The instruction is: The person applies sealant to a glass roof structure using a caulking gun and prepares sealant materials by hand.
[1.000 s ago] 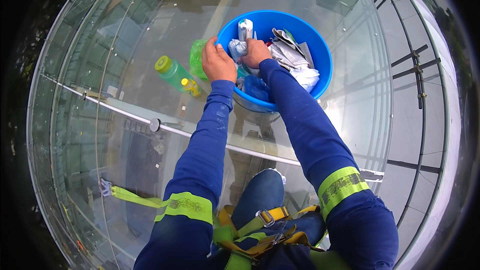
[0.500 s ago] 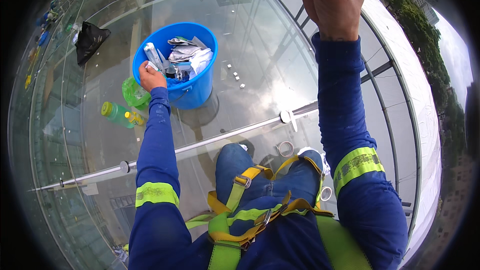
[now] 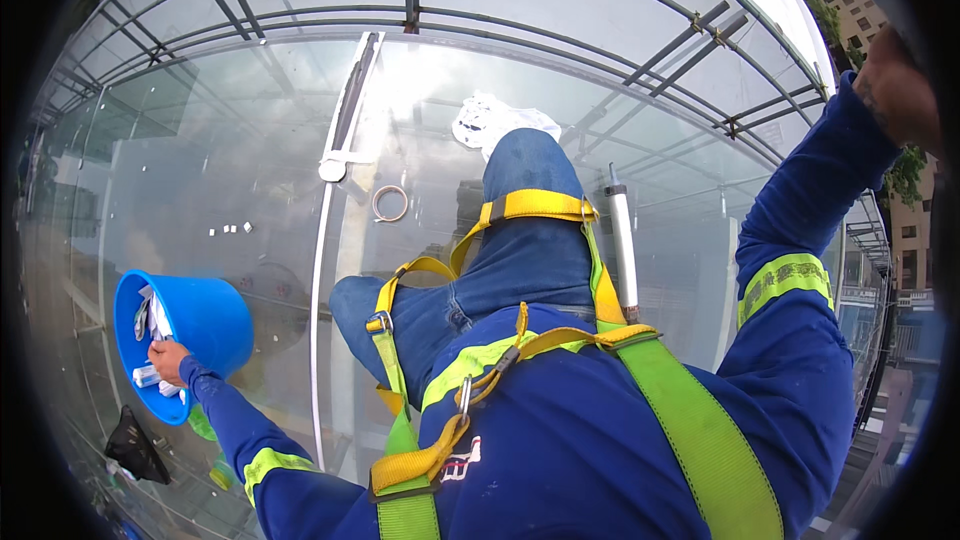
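At the lower left my left hand (image 3: 170, 362) reaches into the mouth of a blue bucket (image 3: 205, 325). Its fingers are curled among white papers (image 3: 157, 316) and a clear plastic piece (image 3: 146, 377); what they grip, if anything, I cannot make out. My right hand (image 3: 897, 90) is raised at the upper right rim, dark and smeared, so its fingers cannot be read. Both arms wear blue sleeves with reflective yellow bands.
I kneel on a glass surface wearing a yellow and green harness (image 3: 690, 425). A sealant gun (image 3: 622, 240) lies by my leg. A tape roll (image 3: 390, 203) and a white crumpled plastic bag (image 3: 500, 124) lie ahead. Near the bucket are a black bag (image 3: 137, 448) and a green bottle (image 3: 221, 470). Scaffold poles (image 3: 410, 15) run beyond.
The view has swung right, so the bucket now shows lower left. My left hand stays at the bucket's contents. My right hand now shows at the upper right rim.
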Demonstrator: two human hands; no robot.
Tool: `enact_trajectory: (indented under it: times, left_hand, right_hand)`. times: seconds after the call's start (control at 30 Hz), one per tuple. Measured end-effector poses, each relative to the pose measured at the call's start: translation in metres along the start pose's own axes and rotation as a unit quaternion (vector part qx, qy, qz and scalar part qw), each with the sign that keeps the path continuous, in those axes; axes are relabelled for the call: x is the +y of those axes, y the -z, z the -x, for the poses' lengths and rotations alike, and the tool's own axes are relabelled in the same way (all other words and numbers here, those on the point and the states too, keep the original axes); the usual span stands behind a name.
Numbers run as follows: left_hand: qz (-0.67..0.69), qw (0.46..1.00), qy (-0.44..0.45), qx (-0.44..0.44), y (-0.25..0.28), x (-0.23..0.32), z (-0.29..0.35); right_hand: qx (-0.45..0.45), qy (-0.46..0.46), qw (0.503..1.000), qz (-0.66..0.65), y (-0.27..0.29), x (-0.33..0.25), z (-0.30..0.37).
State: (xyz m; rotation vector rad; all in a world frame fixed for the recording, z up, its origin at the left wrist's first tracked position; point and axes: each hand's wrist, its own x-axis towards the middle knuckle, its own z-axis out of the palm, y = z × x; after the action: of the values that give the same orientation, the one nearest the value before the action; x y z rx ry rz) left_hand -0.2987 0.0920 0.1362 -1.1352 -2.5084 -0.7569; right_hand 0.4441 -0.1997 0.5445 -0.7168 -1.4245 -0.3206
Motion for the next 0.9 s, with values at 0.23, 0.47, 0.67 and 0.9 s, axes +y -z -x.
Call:
enact_trajectory:
  times: [0.23, 0.47, 0.67, 0.9]
  left_hand:
    - [-0.026, 0.999, -0.031, -0.015, -0.014, -0.006, -0.01]
    - [0.098, 0.993, -0.004, 0.064, 0.004, -0.028, -0.035]
    - [0.34, 0.94, -0.016, 0.025, 0.001, 0.063, 0.073]
    - [0.503, 0.719, 0.033, -0.478, 0.018, 0.205, 0.282]
  right_hand:
    - [-0.272, -0.751, 0.564, 0.209, 0.08, -0.035, 0.208]
    - [0.038, -0.463, 0.836, 0.291, 0.111, -0.016, 0.174]
    - [-0.315, -0.775, 0.533, 0.127, 0.126, -0.041, 0.224]
    - [-0.182, -0.541, 0.773, 0.278, 0.16, -0.039, 0.174]
